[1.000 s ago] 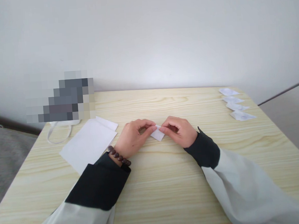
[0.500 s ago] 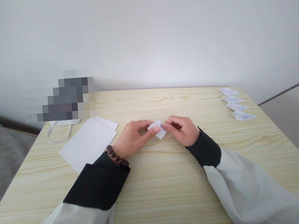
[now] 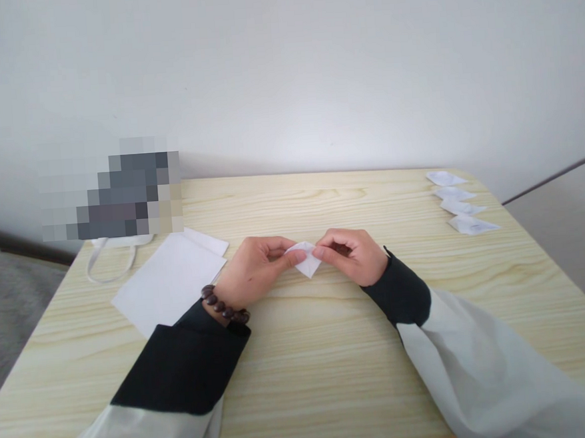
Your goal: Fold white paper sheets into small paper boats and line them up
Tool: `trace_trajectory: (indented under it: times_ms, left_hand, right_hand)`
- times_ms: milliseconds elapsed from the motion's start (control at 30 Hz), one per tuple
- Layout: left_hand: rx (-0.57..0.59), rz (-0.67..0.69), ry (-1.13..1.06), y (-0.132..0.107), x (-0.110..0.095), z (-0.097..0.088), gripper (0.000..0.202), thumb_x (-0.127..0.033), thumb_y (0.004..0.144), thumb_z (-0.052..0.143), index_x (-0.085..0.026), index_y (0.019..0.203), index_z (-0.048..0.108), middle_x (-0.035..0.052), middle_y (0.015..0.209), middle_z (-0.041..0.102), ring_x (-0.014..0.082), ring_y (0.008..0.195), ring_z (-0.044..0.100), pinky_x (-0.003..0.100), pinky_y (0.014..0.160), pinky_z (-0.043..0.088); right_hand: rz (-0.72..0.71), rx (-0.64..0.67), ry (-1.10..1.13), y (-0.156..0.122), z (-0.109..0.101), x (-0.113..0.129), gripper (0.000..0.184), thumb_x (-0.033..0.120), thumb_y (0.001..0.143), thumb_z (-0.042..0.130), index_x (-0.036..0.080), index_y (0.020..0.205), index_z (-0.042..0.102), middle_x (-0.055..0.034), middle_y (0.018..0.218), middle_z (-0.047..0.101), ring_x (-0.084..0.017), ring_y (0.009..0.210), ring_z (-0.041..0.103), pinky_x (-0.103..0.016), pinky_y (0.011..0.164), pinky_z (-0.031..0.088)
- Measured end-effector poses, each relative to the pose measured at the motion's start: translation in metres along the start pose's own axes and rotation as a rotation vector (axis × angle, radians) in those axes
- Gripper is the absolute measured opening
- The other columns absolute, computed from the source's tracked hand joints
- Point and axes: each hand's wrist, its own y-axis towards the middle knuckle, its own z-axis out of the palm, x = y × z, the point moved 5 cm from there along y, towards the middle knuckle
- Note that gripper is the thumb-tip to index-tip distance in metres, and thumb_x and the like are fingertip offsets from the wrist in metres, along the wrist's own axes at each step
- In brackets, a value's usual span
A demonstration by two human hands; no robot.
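Note:
A small folded piece of white paper [image 3: 308, 266] is held between my two hands over the middle of the table, its lower corner pointing toward me. My left hand [image 3: 259, 267] pinches its left side between thumb and fingers. On the opposite side, my right hand [image 3: 352, 255] grips the right corner the same way. The fingertips partly cover the paper, so some of its folds are hidden.
Several folded paper shapes [image 3: 472, 224] form a column at the table's back right. White paper sheets [image 3: 164, 281] lie left of my left hand. Behind them are a white strap [image 3: 91, 268] and a blurred dark object [image 3: 123, 194]. A wall [image 3: 303, 78] rises behind the wooden table [image 3: 304, 378].
The paper looks wider and flatter, with both side corners drawn out between my fingers. My left hand has shifted slightly left, and the whole view has moved a little.

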Motion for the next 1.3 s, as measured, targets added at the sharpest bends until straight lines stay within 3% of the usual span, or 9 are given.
trace_trajectory:
  times_ms: [267, 533, 700, 867, 1067, 1200, 1300]
  left_hand:
    - [0.006, 0.094, 0.026, 0.001, -0.002, -0.005, 0.028, -0.044, 0.081, 0.061, -0.023, 0.096, 0.072, -0.0001, 0.099, 0.073, 0.0191, 0.092, 0.067, 0.026, 0.085, 0.051]
    - [-0.019, 0.040, -0.020, 0.000, 0.002, -0.006, 0.033, -0.045, 0.079, 0.063, -0.019, 0.096, 0.073, 0.0034, 0.085, 0.075, 0.0198, 0.081, 0.069, 0.028, 0.076, 0.054]
    - [-0.074, 0.122, 0.106, 0.001, -0.003, -0.007, 0.032, -0.045, 0.083, 0.057, -0.022, 0.099, 0.071, 0.0023, 0.096, 0.073, 0.0189, 0.085, 0.066, 0.028, 0.077, 0.051]
    - [-0.168, 0.216, 0.312, 0.000, -0.009, -0.011, 0.029, -0.042, 0.083, 0.057, -0.022, 0.099, 0.072, 0.0038, 0.094, 0.071, 0.0177, 0.083, 0.062, 0.028, 0.074, 0.048]
    - [-0.062, 0.166, 0.194, -0.002, -0.010, -0.009, 0.033, -0.038, 0.085, 0.052, -0.020, 0.109, 0.067, 0.0038, 0.110, 0.069, 0.0208, 0.100, 0.062, 0.033, 0.091, 0.045]
    - [-0.105, 0.132, 0.219, -0.001, -0.007, -0.009, 0.032, -0.043, 0.084, 0.053, -0.019, 0.098, 0.069, 0.0036, 0.099, 0.072, 0.0197, 0.090, 0.065, 0.031, 0.084, 0.048]
    - [-0.148, 0.111, 0.208, 0.000, -0.002, -0.009, 0.037, -0.043, 0.081, 0.059, -0.019, 0.108, 0.061, 0.0030, 0.089, 0.073, 0.0175, 0.080, 0.066, 0.029, 0.075, 0.050]
  right_hand:
    - [0.132, -0.064, 0.149, 0.000, -0.006, -0.009, 0.023, 0.036, 0.080, 0.062, 0.015, 0.074, 0.068, 0.0016, 0.053, 0.058, -0.007, 0.045, 0.045, -0.020, 0.043, 0.034]
    - [0.136, -0.061, 0.142, 0.000, -0.004, -0.008, 0.025, 0.037, 0.082, 0.060, 0.015, 0.069, 0.064, 0.0019, 0.052, 0.057, -0.007, 0.044, 0.046, -0.019, 0.042, 0.036]
    - [0.145, -0.093, 0.200, 0.000, -0.004, -0.013, 0.022, 0.038, 0.080, 0.063, 0.016, 0.078, 0.068, 0.0031, 0.049, 0.059, -0.007, 0.039, 0.049, -0.019, 0.040, 0.039]
    - [0.106, -0.120, 0.289, -0.001, -0.004, -0.015, 0.023, 0.036, 0.079, 0.065, 0.016, 0.088, 0.070, -0.0033, 0.072, 0.071, -0.012, 0.059, 0.066, -0.024, 0.059, 0.055]
    - [0.092, -0.122, 0.213, -0.001, -0.006, -0.014, 0.022, 0.036, 0.082, 0.062, 0.016, 0.088, 0.069, -0.0044, 0.074, 0.072, -0.014, 0.064, 0.067, -0.026, 0.062, 0.055]
    - [0.088, -0.090, 0.162, -0.002, -0.003, -0.015, 0.020, 0.032, 0.081, 0.062, 0.016, 0.091, 0.064, -0.0032, 0.071, 0.069, -0.013, 0.061, 0.064, -0.025, 0.058, 0.051]
    - [0.072, -0.074, 0.107, -0.003, -0.002, -0.013, 0.034, 0.029, 0.081, 0.061, 0.017, 0.111, 0.054, 0.0000, 0.071, 0.067, -0.010, 0.055, 0.058, -0.021, 0.051, 0.044]
